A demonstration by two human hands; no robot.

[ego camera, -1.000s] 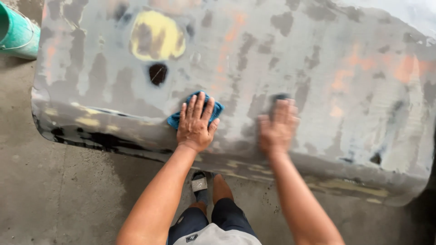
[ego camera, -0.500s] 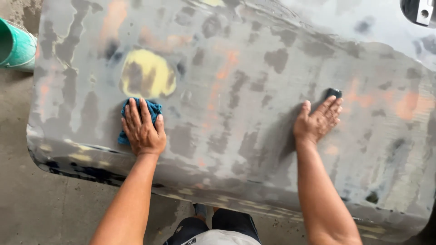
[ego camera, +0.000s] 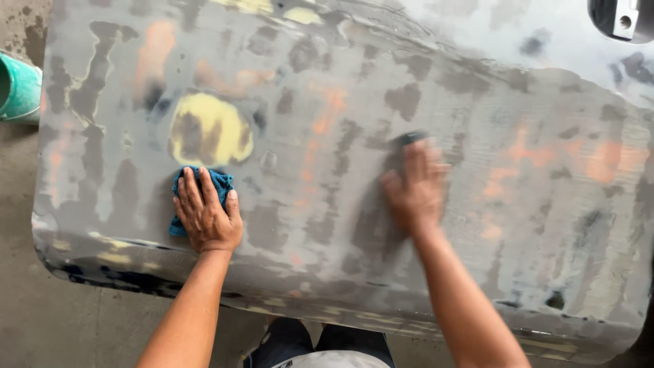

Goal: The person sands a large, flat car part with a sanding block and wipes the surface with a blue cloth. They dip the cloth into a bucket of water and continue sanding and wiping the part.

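Left hand [ego camera: 208, 218]: fingers spread flat, pressing a blue cloth [ego camera: 219, 182] that sticks out beyond the fingertips, left of centre.
Right hand [ego camera: 415, 187]: blurred, fingers flat over a dark sanding block [ego camera: 411, 138] at the fingertips, centre.
Surface: sanded grey panel [ego camera: 518, 225].

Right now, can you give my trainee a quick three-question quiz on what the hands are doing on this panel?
1. True or false: the left hand presses a blue cloth flat against the sanded grey panel.
2. Which is right? The yellow filler patch lies A) just above the blue cloth, B) under the right hand, C) on the floor.
3. Fill in: the right hand covers a small dark ____ at its fingertips, blurred in the head view.

Key: 1 true. 2 A. 3 pad; its exact kind cannot be told through the blur. The teal bucket stands off the panel, at the left edge.
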